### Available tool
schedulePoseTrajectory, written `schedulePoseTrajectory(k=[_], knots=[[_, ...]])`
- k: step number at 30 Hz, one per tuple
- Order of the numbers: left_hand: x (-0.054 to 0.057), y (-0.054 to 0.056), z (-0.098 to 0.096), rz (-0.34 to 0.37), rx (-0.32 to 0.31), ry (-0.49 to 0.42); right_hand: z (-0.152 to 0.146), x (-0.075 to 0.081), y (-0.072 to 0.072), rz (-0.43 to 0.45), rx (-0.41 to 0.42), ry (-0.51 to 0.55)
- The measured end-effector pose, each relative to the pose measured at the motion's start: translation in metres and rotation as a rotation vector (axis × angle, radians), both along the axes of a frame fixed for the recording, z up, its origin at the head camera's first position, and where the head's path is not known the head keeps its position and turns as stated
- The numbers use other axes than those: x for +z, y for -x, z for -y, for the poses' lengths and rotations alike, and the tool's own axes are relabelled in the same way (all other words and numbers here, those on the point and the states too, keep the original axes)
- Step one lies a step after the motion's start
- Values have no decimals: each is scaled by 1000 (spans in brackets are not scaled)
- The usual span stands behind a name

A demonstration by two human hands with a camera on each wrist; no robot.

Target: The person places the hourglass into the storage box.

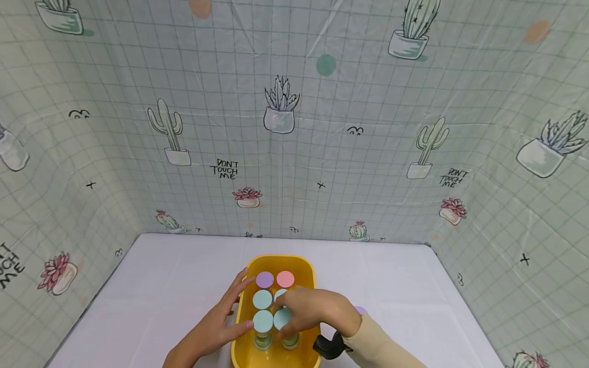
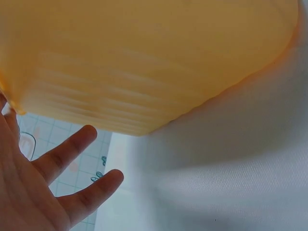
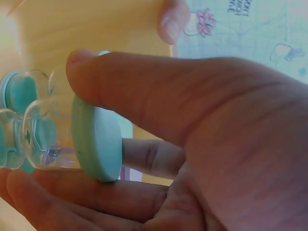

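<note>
In the head view a yellow bin [image 1: 317, 276] holds several small clear jars with round lids. A purple-lidded jar [image 1: 264, 279] and a pink-lidded jar [image 1: 285, 279] stand at its far end, with mint-lidded jars [image 1: 262, 300] nearer. My right hand [image 1: 307, 309] reaches into the bin and grips a mint-lidded jar [image 3: 96, 139], thumb on one side and fingers on the other. My left hand [image 1: 213, 319] is at the bin's left rim, fingers spread. Its thumb extends over the rim beside the front-left mint lid [image 1: 263, 321]; whether they touch, I cannot tell.
The bin stands on a white-covered table [image 1: 382, 276]. Behind my right wrist, part of a purple thing [image 1: 361, 309] shows on the table. A cloth with cactus prints [image 1: 294, 168] surrounds the table at the back and sides.
</note>
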State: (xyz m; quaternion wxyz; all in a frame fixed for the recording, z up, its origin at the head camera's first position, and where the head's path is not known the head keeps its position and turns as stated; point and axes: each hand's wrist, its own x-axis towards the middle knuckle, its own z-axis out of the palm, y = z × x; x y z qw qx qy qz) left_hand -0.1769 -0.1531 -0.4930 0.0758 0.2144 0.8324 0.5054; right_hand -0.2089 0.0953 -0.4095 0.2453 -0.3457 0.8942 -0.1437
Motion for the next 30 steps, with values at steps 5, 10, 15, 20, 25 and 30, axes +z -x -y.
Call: schedulePoseTrajectory(k=[5, 10, 15, 20, 25, 30], knots=[[-1, 0, 0, 3, 3, -1, 4, -2, 1, -17, 17, -28], [-2, 0, 0, -7, 7, 3, 7, -2, 2, -35, 44, -40], [-2, 0, 0, -16, 9, 5, 10, -2, 3, -64, 41, -73], [-1, 0, 0, -18, 17, 21, 11, -2, 4, -58, 34, -98], [-1, 0, 0, -22, 18, 25, 10, -1, 4, -35, 35, -104], [-1, 0, 0, -18, 22, 25, 6, 3, 3, -24, 30, -79]])
